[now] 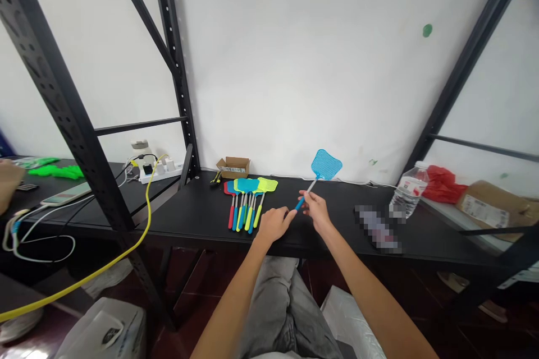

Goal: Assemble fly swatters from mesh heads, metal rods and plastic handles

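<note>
One blue fly swatter [326,165], head at one o'clock, handle end pinched by left hand [273,223], upper grip loosely ringed by right hand [315,210]; best steadied lightly, mesh unpressed, clear of multicoloured swatters [248,185] at ten o'clock.

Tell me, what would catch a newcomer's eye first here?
Probably the bright blue fly swatter in the person's right grip, its head standing out against the white wall. Next, to its left, a cluster of red, blue and yellow-green swatters lies on the black table, in front of a small cardboard box. Then there's the yellow cable sweeping across the lower left.
</note>
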The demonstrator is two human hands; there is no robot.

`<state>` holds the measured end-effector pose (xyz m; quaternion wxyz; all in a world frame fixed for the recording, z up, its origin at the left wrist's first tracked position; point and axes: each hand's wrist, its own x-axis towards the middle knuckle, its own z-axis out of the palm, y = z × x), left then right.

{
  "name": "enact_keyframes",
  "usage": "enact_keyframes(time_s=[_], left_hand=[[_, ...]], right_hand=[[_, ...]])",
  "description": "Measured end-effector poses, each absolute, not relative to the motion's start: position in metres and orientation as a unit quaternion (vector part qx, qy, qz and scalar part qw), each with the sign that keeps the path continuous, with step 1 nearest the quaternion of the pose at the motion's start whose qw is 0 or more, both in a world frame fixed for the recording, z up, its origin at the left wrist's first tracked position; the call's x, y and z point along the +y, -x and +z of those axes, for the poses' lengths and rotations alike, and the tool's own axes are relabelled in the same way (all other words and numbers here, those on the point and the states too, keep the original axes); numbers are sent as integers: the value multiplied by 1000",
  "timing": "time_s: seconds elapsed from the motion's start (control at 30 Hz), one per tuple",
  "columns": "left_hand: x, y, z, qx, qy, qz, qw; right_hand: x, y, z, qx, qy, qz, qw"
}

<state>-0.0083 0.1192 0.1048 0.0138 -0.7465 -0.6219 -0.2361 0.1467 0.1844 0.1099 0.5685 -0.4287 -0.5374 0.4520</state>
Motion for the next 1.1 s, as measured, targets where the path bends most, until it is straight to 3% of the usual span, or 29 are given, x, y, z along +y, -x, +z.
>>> enact_keyframes(time_s=[0.1, 0.33, 0.73, 1.1], left_hand=[[118, 5, 103, -619, 745, -243, 44], [122, 3, 95, -693, 634, -292, 180], [125, 3, 88, -735, 607, -259, 155], [125, 5, 87, -734, 612, -251, 154]], right_hand=[[201, -178, 113, -609, 546, 327, 474], [213, -236, 114, -637, 653, 191, 363], [200, -236, 100, -636, 746, 25, 196], [198, -240, 97, -644, 746, -17, 169]])
